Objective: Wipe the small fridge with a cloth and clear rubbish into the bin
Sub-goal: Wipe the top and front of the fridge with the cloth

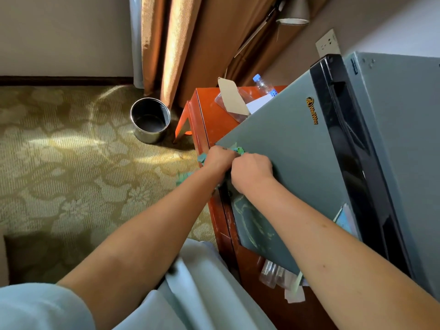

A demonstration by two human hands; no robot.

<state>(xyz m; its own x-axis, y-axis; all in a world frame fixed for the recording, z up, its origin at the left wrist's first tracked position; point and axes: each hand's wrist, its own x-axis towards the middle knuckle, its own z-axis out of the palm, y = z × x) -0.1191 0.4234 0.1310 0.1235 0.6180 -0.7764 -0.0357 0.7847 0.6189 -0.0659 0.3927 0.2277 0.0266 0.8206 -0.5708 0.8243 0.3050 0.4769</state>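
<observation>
Gripping one green cloth (pixel 238 150) at the small fridge (pixel 292 158) door's lower corner: left hand (pixel 218 160) and right hand (pixel 251 171), fingers curled. Metal bin (pixel 150 123) on carpet (pixel 71 163), well apart.

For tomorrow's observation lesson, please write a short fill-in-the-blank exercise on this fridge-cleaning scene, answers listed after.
1. Both hands, left hand and right hand, grip a green ____ at the fridge door.
2. The round metal bin stands on the ____.
3. A plastic bottle has a ____ cap.

Answers: cloth; carpet; blue
</observation>
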